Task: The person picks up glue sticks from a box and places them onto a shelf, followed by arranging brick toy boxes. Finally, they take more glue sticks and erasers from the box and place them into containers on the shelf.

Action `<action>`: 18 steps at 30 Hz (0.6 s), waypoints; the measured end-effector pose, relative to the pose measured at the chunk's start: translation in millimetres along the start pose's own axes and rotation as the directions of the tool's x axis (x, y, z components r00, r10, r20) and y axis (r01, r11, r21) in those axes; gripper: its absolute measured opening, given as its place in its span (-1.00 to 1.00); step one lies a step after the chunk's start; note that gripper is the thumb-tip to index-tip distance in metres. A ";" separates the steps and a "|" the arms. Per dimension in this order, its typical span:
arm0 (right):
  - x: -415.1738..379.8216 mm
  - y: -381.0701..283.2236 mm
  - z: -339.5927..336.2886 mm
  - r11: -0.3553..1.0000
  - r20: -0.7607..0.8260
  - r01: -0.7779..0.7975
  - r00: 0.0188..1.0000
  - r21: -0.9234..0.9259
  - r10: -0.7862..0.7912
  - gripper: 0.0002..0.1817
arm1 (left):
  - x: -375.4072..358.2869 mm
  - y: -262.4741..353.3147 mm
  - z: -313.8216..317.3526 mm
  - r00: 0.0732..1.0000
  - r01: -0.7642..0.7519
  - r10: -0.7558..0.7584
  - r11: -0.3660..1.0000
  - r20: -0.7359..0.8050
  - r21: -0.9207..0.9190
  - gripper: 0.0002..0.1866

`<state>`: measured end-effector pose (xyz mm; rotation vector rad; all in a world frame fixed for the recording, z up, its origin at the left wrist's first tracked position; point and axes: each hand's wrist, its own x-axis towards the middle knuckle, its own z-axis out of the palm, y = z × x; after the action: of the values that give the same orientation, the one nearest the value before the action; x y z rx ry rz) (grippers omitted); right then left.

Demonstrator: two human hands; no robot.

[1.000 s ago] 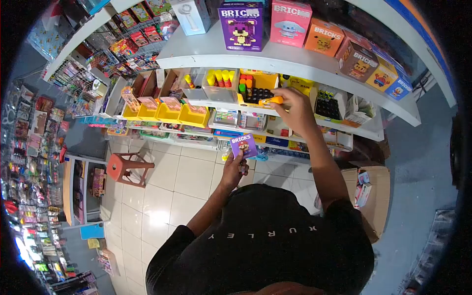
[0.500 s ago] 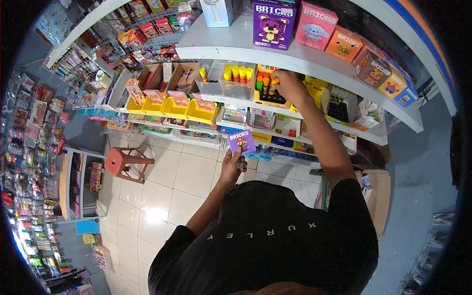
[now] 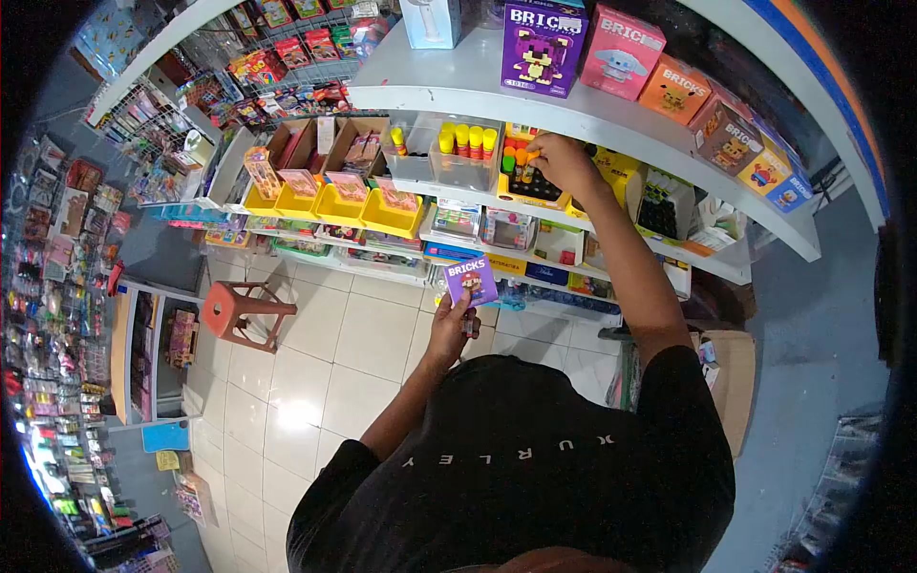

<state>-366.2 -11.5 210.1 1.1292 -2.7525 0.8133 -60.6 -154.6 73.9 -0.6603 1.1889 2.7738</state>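
Note:
Down in front of the shelves, my left hand [image 3: 453, 327] is closed around the lower edge of a small purple "BRICKS" box [image 3: 472, 283], its printed front facing up. My right hand [image 3: 567, 164] reaches over a yellow-edged display box [image 3: 516, 197] of markers on the shelf. Its fingertips pinch an orange-capped marker [image 3: 532, 153], partly hidden by the fingers. Green and orange caps stand beside it, with dark ones in front. Just left, a clear bin [image 3: 457, 174] holds several yellow-capped glue sticks [image 3: 462, 141].
Larger "BRICKS" boxes [image 3: 543, 48] line the white shelf [image 3: 458, 95] above my right arm. Yellow bins [image 3: 390, 218] stick out at the left. A red plastic stool [image 3: 239, 313] stands on the tiled floor, and a cardboard box [image 3: 734, 382] is at right.
The view has shifted slightly, so the shelf boxes appear a little further right. My right hand stays at the markers, and my left hand still holds the purple box.

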 end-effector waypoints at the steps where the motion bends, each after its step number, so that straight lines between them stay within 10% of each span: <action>1: 0.1 0.3 -0.5 1.000 -0.001 0.011 1.000 0.003 -0.011 -0.77 | -0.8 -0.2 0.1 1.000 0.001 -0.001 1.000 -0.007 0.005 -0.76; 18: 0.9 -6.2 -9.2 0.999 0.067 0.018 0.998 -0.035 -0.016 -0.83 | 2.5 3.3 7.6 0.999 0.040 -0.040 0.998 -0.009 0.048 -0.78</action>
<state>-364.0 -11.2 221.1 1.1928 -2.7944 0.7343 -66.3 -151.9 79.8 -0.6836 1.2255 2.7035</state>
